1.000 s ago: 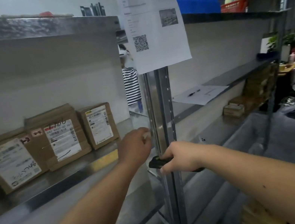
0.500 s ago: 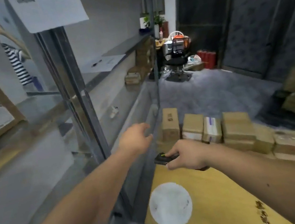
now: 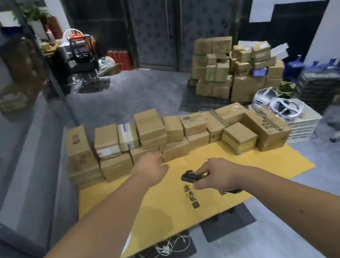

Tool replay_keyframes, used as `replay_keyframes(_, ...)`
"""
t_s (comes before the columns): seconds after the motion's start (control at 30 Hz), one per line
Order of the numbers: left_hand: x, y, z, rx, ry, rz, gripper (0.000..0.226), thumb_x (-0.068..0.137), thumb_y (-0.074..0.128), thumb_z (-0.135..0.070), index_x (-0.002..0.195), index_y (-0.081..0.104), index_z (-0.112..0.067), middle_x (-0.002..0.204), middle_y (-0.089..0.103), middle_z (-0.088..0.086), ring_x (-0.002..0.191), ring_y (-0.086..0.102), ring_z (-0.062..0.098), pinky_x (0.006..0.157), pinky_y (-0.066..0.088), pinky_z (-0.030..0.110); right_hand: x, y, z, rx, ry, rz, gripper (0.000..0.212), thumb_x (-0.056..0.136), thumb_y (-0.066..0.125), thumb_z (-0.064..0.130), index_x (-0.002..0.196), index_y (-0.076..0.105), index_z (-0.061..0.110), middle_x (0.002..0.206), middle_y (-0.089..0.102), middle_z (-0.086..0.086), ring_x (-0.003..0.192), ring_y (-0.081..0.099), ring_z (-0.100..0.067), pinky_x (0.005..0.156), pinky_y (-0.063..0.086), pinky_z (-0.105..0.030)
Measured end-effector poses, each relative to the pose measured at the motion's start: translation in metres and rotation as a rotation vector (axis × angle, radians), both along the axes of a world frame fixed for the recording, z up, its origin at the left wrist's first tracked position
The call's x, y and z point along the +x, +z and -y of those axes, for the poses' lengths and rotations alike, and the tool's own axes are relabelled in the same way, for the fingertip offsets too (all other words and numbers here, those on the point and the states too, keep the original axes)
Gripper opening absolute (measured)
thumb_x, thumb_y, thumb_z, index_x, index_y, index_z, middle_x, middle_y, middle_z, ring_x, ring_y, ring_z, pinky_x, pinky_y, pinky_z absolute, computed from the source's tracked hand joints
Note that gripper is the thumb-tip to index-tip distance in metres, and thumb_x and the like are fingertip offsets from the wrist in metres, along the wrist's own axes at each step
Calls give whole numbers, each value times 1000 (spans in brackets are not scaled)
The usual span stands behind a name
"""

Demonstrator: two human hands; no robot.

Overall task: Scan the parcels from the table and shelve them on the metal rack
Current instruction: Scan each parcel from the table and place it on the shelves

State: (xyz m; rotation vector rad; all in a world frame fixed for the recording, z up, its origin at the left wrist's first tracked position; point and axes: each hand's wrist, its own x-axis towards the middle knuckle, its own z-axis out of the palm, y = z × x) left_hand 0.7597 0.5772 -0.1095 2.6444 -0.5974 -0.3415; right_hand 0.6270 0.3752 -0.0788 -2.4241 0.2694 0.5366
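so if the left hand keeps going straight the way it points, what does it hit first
Probably the low brown cardboard parcel in the front row on the yellow-topped table, just beyond the open left hand; depth is unclear.

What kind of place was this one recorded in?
Probably a small parcel depot or stockroom. Rows of cardboard parcels stand on a yellow-covered table, more boxes are heaped on the floor, a metal rack runs along the left, and the right hand holds a black scanner.

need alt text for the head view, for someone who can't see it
Two bare arms reach over a yellow table toward a row of stacked parcels; the right hand grips a black scanner, the left hand is empty. A metal rack stands left.
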Motion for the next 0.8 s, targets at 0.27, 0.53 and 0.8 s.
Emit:
replay_keyframes(0.27, -44, -20, 167, -20, -102, -82, 46, 98, 62, -46, 142, 58, -32, 148, 54, -1, 118, 62, 23, 98, 55, 40, -69, -7, 136, 42, -177, -10, 32, 87, 79, 53, 110, 81, 31, 70, 60, 7, 66, 54, -15, 59, 41, -28)
replay_keyframes(0.53, -82, -51, 284, 5, -62, -106, 52, 99, 62, -44, 148, 52, -32, 152, 46, 1, 125, 58, 24, 101, 51, 36, -100, -23, 252, 21, -183, -18, 32, 89, 77, 52, 112, 80, 29, 77, 62, 1, 69, 55, -18, 61, 42, -30)
replay_keyframes(0.8, -67, -77, 349, 73, -20, -152, 56, 98, 61, -44, 151, 48, -31, 155, 38, 0, 118, 62, 27, 99, 53, 40, -83, -49, 315, 64, -159, -36, 33, 86, 75, 54, 110, 79, 32, 88, 66, -3, 75, 57, -20, 65, 46, -34)
